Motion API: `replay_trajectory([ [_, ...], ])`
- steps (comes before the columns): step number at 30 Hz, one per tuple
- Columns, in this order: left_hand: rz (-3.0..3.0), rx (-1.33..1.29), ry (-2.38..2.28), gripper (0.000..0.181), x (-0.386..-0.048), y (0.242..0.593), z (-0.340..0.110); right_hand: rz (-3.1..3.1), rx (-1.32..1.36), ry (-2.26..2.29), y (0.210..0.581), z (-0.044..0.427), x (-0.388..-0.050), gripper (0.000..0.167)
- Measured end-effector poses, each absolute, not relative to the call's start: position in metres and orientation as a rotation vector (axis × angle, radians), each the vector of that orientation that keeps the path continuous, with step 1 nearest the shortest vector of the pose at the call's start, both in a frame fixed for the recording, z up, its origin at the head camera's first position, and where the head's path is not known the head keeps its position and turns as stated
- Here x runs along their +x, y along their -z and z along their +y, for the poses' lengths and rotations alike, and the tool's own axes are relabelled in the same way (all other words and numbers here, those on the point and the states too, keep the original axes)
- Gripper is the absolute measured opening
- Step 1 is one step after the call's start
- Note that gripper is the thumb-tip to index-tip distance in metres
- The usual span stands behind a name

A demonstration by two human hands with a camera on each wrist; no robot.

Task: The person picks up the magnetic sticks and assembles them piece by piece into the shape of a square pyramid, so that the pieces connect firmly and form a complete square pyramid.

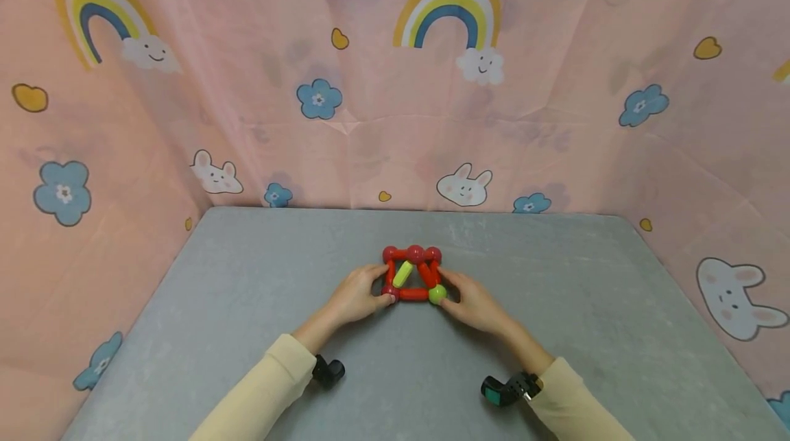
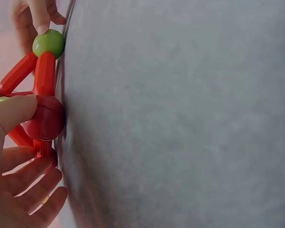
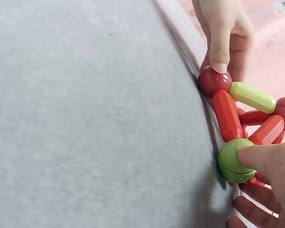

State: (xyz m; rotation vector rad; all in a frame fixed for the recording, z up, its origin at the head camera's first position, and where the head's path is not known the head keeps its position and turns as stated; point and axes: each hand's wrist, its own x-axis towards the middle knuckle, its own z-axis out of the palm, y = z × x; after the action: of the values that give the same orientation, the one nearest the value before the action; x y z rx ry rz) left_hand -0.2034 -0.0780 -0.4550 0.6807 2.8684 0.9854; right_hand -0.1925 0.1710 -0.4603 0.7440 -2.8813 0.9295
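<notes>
A frame of red magnetic building rods [image 1: 413, 295] and balls stands on the grey tabletop in the head view. Dark red balls [image 3: 214, 81] mark most corners; the near right corner is a green ball [image 3: 236, 160]. One yellow-green rod [image 1: 403, 274] and a red rod slant up to a raised dark red ball [image 1: 415, 254]. My left hand [image 1: 361, 293] grips the left side, its thumb on the near left ball. On the right side, my right hand [image 1: 474, 300] holds the frame with its thumb on the green ball. Fingertips on the far side are partly hidden.
The grey table [image 1: 278, 256] extends on all sides of the frame. Behind it and at both sides hangs a pink printed cloth [image 1: 370, 146]. Black wrist cameras [image 1: 328, 371] are strapped to both forearms.
</notes>
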Motion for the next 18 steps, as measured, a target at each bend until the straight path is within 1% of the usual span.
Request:
replay_trajectory([
  [12, 2.894, 0.652, -0.979, 0.056, -0.218, 0.458, -0.078, -2.920, 0.685, -0.945, 0.460, 0.165, -0.208, 0.056],
  [18, 2.885, 0.657, -0.996, 0.056, -0.220, 0.458, -0.081, -2.930, 0.675, -0.928, 0.460, 0.165, -0.209, 0.056],
])
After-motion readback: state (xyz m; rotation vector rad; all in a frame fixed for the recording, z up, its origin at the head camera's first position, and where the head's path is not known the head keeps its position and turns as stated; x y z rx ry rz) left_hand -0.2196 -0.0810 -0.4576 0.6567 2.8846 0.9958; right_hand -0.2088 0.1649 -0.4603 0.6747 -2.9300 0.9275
